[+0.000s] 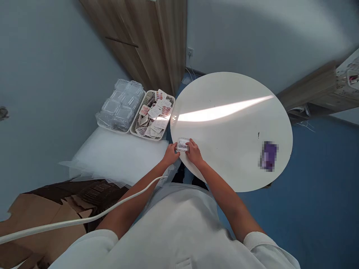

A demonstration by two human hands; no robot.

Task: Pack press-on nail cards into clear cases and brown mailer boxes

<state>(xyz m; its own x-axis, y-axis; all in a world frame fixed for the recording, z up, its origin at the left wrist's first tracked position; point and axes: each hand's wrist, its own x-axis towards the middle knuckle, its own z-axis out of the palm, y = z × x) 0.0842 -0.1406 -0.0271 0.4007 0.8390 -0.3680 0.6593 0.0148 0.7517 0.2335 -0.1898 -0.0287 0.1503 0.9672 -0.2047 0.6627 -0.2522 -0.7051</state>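
Note:
A small clear plastic box [183,144] with a white printed card inside is held at the left edge of the round white table [224,149]. My left hand [170,154] grips its left side, thumb and fingers closed on it. On the opposite side my right hand [194,152] has its fingers closed on the box's right edge. The print on the card is too small to read. Just beyond my left hand stands a white basket [153,139] heaped with loose printed cards [154,112].
Left of the card basket, another white basket [112,129] holds stacked clear plastic boxes [122,102]. Both stand by a pile of translucent sheets [117,153]. A blurred purple item [269,155] lies on the table's right. A white cable [112,206] crosses over my left arm.

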